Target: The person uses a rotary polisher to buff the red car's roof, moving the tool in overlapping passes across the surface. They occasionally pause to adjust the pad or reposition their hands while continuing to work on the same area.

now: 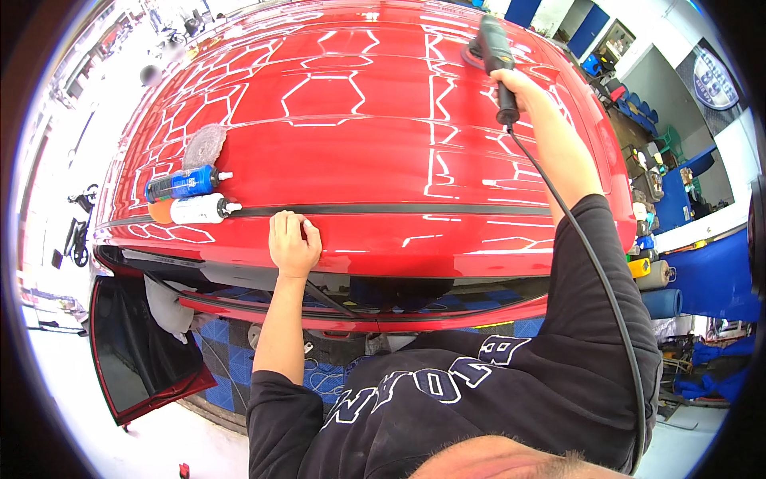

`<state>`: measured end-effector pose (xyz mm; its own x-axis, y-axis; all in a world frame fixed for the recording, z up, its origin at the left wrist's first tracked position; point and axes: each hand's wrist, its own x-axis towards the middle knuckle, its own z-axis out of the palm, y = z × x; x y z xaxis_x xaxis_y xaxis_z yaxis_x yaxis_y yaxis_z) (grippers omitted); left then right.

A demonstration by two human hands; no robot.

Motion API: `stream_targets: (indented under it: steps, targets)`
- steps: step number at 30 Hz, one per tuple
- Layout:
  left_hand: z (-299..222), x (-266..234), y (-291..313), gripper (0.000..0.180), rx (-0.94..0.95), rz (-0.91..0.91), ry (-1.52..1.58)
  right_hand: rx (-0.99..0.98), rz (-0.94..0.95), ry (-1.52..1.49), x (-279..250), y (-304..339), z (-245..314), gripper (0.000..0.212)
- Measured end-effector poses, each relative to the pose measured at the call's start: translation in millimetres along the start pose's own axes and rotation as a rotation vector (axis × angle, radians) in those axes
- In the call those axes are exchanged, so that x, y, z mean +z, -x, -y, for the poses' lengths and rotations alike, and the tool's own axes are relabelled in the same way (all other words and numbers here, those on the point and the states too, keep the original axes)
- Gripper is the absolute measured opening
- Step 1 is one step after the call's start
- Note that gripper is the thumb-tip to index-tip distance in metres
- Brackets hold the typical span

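Observation:
My right hand (520,86) is wrapped round the black handle of a power polisher (495,52), whose round pad sits against the red car roof (383,160) at the far right. A black cord (594,259) runs from the handle down along my right arm. My left hand (294,243) rests on the near edge of the roof, fingers a little bent by the black trim strip (383,210), with nothing in it. Left of it lie a white bottle (198,209), a blue bottle (183,183) and a grey fluffy pad (205,146). An orange round pad (162,211) is partly hidden by the white bottle.
An open car door (144,343) stands out at the lower left. Blue and dark floor tiles (227,351) with loose cables show beside the car. Shelves with bottles and rolls (661,303) stand at the right. Light outlines reflect across the roof.

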<state>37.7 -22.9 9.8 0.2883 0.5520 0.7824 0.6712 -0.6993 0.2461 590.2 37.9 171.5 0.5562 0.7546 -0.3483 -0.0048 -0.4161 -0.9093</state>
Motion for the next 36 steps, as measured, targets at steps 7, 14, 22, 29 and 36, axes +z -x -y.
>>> stream_targets:
  steps: [7, 14, 22, 29, 36]
  targets:
    - [-2, -2, 0, 0.011, -0.01, 0.002, -0.011, 0.044, -0.082, -0.045, -12, -11, -4, 0.038]
    - [-2, -3, -1, 0.011, 0.006, -0.017, -0.01, -0.039, 0.06, -0.009, 53, 17, 7, 0.04]
    - [-3, -2, -1, 0.01, 0.011, -0.054, 0.003, -0.075, 0.293, 0.048, 141, 72, 18, 0.038]
    - [-8, -1, -5, 0.013, -0.101, -0.066, 0.021, -0.026, 0.414, 0.13, 186, 130, 12, 0.041]
    - [-208, -65, -84, 0.027, 0.08, -0.271, 0.802, -0.078, 0.376, 0.108, 200, 159, -8, 0.026]
